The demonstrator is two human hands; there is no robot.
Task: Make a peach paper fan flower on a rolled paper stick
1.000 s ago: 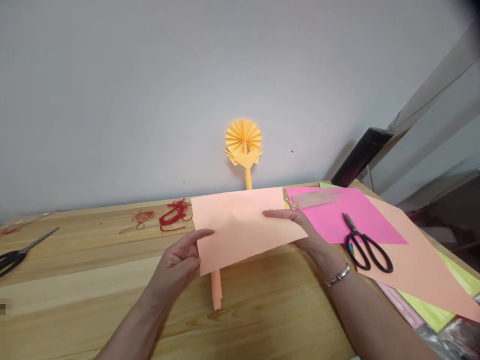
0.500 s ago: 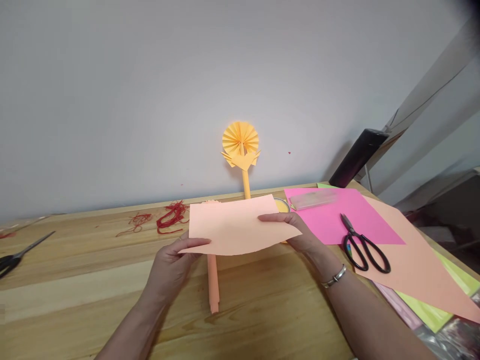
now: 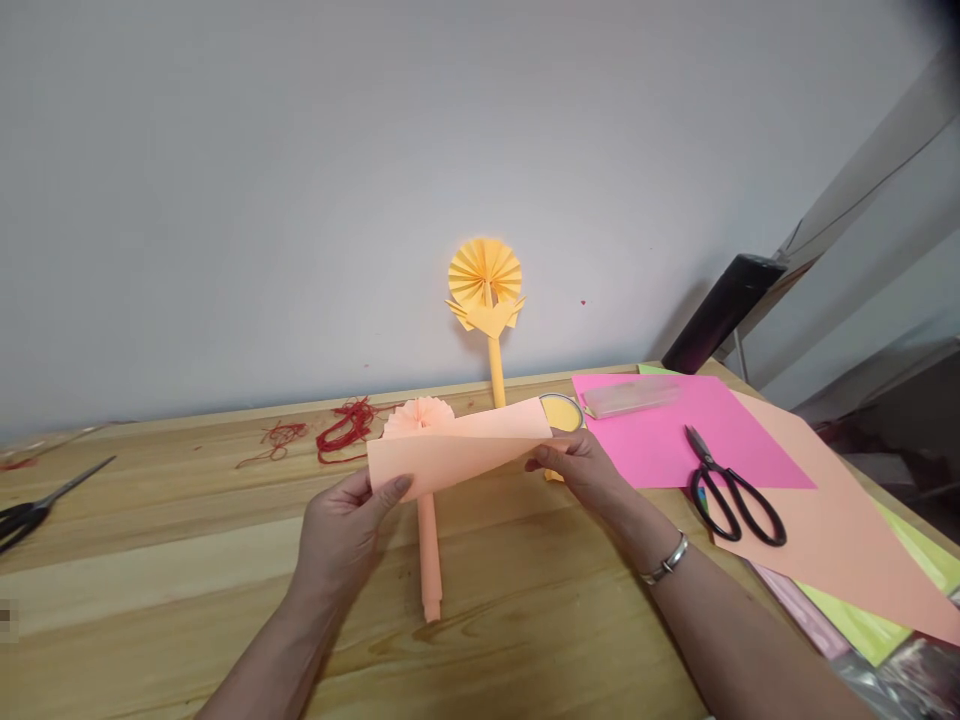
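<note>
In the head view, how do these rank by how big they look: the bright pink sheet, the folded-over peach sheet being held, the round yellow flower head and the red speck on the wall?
1. Bright pink sheet
2. Held peach sheet
3. Yellow flower head
4. Red speck

Sheet (image 3: 442, 465), spread open earlier, now bent over itself. Left hand (image 3: 337, 530): thumb now on its front. Right hand (image 3: 585, 470): finger stretched across top before, now curled at right end. Peach fan (image 3: 420, 412), mostly covered earlier, now showing beyond.
</note>
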